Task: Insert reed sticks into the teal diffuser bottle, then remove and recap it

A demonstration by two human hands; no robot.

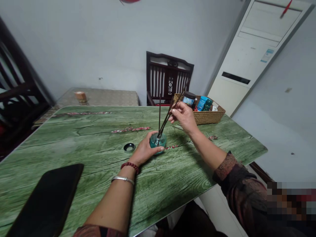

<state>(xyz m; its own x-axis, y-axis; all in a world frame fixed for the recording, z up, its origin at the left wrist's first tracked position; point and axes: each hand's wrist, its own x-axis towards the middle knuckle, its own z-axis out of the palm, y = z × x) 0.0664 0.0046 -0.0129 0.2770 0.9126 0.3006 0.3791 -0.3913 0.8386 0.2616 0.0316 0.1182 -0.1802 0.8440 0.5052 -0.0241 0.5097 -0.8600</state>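
Observation:
A small glass reed diffuser bottle [158, 142] with blue-green liquid stands on the green wood-patterned table. My left hand [145, 149] is wrapped round its left and near side. Several dark reed sticks [163, 124] rise from the bottle's neck, one nearly upright and others leaning right. My right hand [183, 117] pinches a dark stick between thumb and fingers, above and right of the bottle. Whether that stick's lower end sits inside the neck is hard to make out. A black round cap [129, 147] lies on the table left of my left hand.
A wicker basket [209, 117] with jars and bottles stands behind my right hand. A black phone [46, 200] lies at the near left. Beyond the table are a dark wooden chair [170, 79] and a lower table with an orange-brown object [80, 96].

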